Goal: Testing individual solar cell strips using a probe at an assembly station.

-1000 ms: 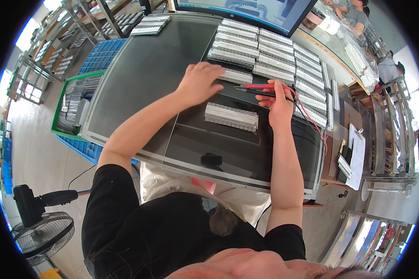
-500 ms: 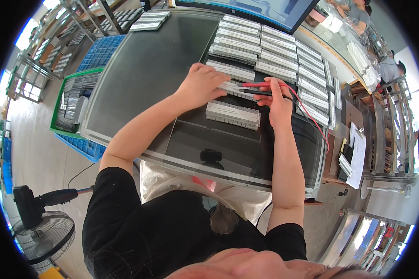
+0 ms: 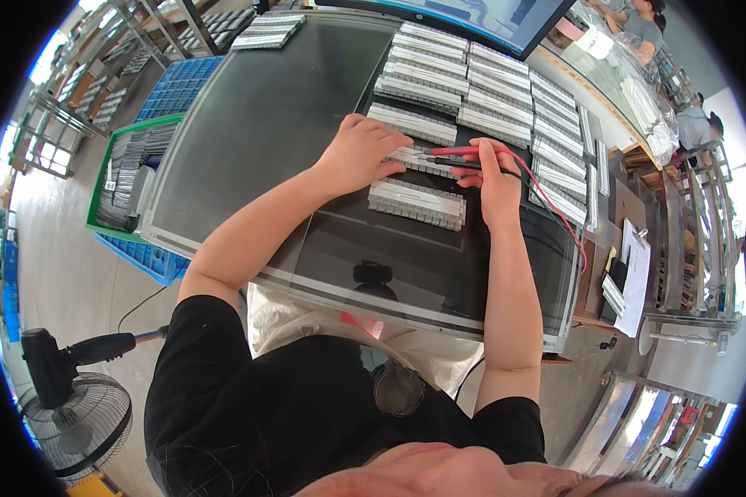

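A grey-and-white segmented rectangular block (image 3: 429, 168) is located at the far middle of the dark, glossy surface (image 3: 282, 124), between a similar block (image 3: 414, 205) on the near side and another (image 3: 413, 123) on the far side. The left hand (image 3: 356, 155) pinches its left end between thumb and fingers; whether the block is raised cannot be told.

The right hand (image 3: 497, 182) grips a slim red test probe (image 3: 454, 151) and a slim black test probe (image 3: 449, 162) together, tips pointing left over the block near the left thumb. Tip contact cannot be confirmed. A red lead and a black lead trail from the probes toward the right.

Beyond, further grey-and-white blocks (image 3: 497, 91) lie in close columns below a black-framed monitor (image 3: 489, 21). A separate group of blocks (image 3: 268, 31) occupies the far left corner. A green-rimmed plastic crate (image 3: 99, 186) stands left of the surface.
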`<state>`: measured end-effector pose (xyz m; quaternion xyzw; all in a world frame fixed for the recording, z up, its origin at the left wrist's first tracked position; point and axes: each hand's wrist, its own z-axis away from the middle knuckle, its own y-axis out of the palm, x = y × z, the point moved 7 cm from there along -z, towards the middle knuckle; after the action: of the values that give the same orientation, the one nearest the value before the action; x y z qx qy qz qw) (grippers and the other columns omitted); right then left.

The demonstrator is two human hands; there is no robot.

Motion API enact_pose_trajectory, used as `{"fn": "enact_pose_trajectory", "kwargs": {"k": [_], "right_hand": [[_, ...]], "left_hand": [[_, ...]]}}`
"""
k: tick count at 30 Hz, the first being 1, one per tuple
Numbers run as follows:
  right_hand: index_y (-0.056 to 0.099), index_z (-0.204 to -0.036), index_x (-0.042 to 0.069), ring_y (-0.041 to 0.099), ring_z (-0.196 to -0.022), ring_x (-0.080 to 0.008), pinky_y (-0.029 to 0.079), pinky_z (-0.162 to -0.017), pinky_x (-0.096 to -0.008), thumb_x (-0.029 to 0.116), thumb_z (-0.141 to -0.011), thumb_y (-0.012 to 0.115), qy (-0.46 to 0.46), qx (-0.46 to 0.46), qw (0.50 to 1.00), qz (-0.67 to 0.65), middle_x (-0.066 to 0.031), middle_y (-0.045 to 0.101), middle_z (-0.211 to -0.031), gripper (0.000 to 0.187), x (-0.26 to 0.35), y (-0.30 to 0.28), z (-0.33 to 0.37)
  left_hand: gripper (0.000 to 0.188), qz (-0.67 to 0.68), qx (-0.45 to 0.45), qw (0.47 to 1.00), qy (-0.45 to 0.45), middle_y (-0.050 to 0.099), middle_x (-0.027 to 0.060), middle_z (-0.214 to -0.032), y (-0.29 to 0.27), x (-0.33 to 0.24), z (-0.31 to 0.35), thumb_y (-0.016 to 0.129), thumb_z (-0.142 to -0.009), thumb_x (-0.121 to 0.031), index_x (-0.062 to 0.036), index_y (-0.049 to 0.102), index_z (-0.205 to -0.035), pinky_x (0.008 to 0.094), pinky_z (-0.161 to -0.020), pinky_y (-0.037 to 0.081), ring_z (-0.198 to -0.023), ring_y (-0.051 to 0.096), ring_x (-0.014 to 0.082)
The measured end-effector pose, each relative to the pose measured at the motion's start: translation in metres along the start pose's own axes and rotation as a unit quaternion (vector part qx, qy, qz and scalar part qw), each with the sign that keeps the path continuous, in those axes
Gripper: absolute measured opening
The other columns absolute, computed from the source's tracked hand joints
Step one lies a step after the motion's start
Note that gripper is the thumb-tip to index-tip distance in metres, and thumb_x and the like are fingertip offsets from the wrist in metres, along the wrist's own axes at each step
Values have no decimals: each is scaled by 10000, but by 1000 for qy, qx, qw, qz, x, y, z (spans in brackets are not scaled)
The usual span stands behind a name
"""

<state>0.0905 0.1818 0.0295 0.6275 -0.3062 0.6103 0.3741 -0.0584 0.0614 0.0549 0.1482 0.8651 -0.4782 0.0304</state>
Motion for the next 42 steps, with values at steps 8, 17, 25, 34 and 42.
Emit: {"fn": "enact_pose_trajectory", "kwargs": {"k": [8,17,25,34,42], "right_hand": [[529,-990,16,622,-626,-214,484,-459,-253,262,-897,457,-1,-6,994,-110,-100,567,-810,273,1,-8,-2],[532,-975,13,618,-610,-213,478,-449,-250,262,-895,458,-4,-23,994,-109,-98,576,-794,272,1,-10,-4],[535,-974,13,620,-611,-207,476,-458,-243,267,-891,466,-2,-33,996,-77,-104,572,-797,276,-1,-11,-3],[537,-968,15,620,-612,-199,474,-472,-231,266,-884,482,-1,-31,996,-81,-109,550,-818,271,-1,-11,-2],[541,-988,21,616,-614,-178,472,-481,-221,276,-888,481,-4,-4,1000,-14,-92,553,-824,281,0,0,1]], "left_hand": [[332,29,54,997,-51,594,18,-938,-10,-1,1,663,-713,-242,-134,573,-1014,359,-870,336,-916,530,196],[351,52,91,995,0,576,7,-1036,-9,-40,23,647,-724,-267,-114,566,-1030,363,-900,323,-990,493,188],[408,-52,9,997,-62,548,28,-1080,2,26,-16,625,-749,-247,-124,515,-1123,369,-879,331,-1064,455,232],[381,-49,19,998,-34,573,19,-1022,1,36,-19,631,-747,-243,-135,535,-1099,364,-881,331,-1005,495,207],[351,7,40,999,-17,571,-18,-1039,6,6,1,635,-726,-248,-150,552,-1053,359,-890,306,-978,494,168]]}}
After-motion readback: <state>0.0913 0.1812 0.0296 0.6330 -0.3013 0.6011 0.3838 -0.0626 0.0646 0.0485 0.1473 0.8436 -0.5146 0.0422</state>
